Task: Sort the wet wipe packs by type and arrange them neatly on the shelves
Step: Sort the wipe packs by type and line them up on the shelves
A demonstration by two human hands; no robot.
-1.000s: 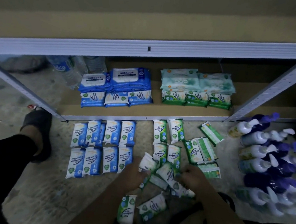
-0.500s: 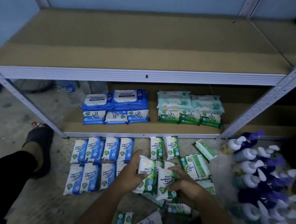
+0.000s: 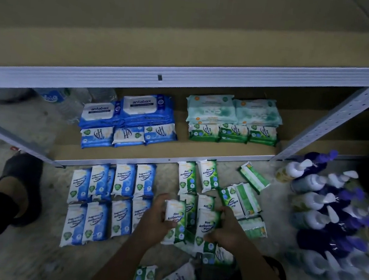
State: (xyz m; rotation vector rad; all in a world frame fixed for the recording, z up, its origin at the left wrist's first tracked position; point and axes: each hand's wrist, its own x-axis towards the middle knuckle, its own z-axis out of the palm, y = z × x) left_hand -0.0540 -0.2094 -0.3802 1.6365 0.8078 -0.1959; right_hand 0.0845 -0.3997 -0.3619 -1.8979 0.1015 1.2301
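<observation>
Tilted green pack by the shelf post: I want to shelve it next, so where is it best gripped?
Probably from above, with the grip across the middle of the tilted green pack, pinching its two long edges. It lies flat and diagonal on the floor with nothing on top of it, and both long edges look free.

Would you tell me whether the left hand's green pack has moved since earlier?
Yes: the green pack, in the left hand, has lifted and now overlaps the floor's second green row.
</observation>
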